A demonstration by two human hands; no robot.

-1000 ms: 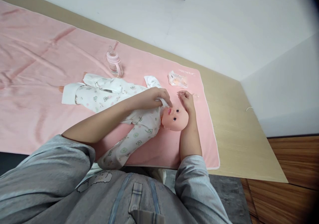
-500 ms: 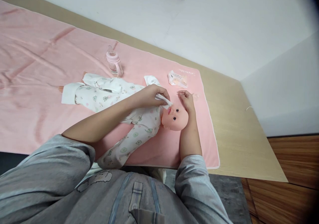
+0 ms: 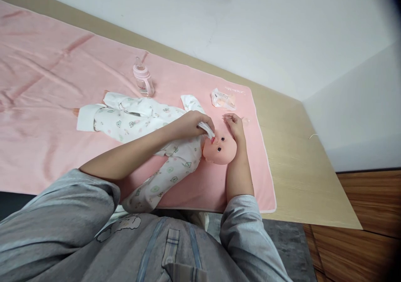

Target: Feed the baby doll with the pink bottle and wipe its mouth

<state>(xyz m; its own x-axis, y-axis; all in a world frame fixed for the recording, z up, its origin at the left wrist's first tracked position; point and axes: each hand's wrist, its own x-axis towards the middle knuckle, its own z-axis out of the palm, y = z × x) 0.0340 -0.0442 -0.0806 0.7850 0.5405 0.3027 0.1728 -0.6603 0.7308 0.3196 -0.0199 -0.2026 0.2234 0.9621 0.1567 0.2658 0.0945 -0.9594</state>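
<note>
A baby doll in a white printed sleepsuit lies on its back on a pink blanket, its head to the right. Pinched in my left hand is a folded white wipe, its end against the doll's mouth. My right hand lies just beyond the top of the doll's head, the forearm alongside it. Its fingers are loosely stretched and somewhat bent, with nothing seen in them. A small clear item, too small to make out, is beside that hand.
A pink-capped baby bottle stands near the doll's legs. Behind my right hand lies a small soft plastic packet. The blanket covers much of a light wooden table that runs along a white wall.
My left hand has shifted slightly down, bringing the wipe lower onto the doll's mouth. The right hand and the doll stay in place.
</note>
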